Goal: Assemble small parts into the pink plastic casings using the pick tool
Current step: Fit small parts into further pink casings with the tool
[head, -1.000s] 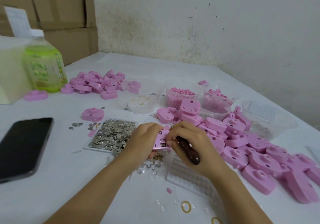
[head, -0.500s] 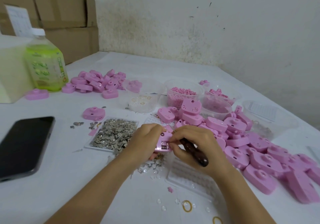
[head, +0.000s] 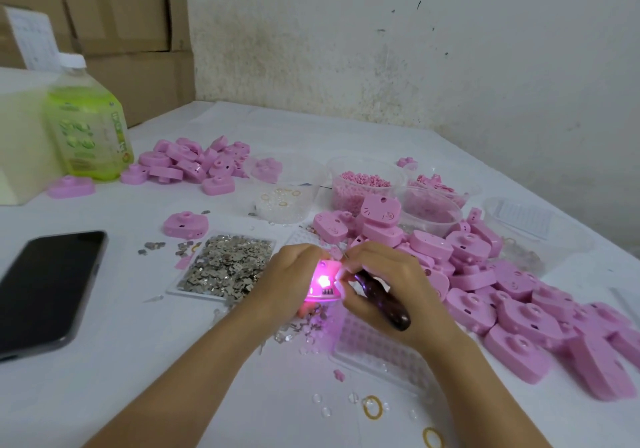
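My left hand (head: 289,278) grips a pink plastic casing (head: 325,281) just above the table, and a bright pink light glows inside it. My right hand (head: 388,285) holds the pick tool (head: 381,300), whose dark wooden handle points back toward me and whose thin metal tip (head: 345,256) sticks up past the casing's top edge. Its thumb and fingertips touch the casing's right side. A tray of small silver metal parts (head: 225,266) lies just left of my hands. A clear dimpled tray (head: 384,350) lies under my right wrist.
A big heap of pink casings (head: 502,288) fills the right. A smaller heap (head: 197,163) lies at the back left beside a green bottle (head: 86,125). Clear tubs of pink bits (head: 360,184) and rings (head: 284,202) stand behind. A black phone (head: 45,288) lies left.
A pink light has come on inside the casing. The pick tool's handle has swung lower and to the right in my right hand, while both hands stay in place.
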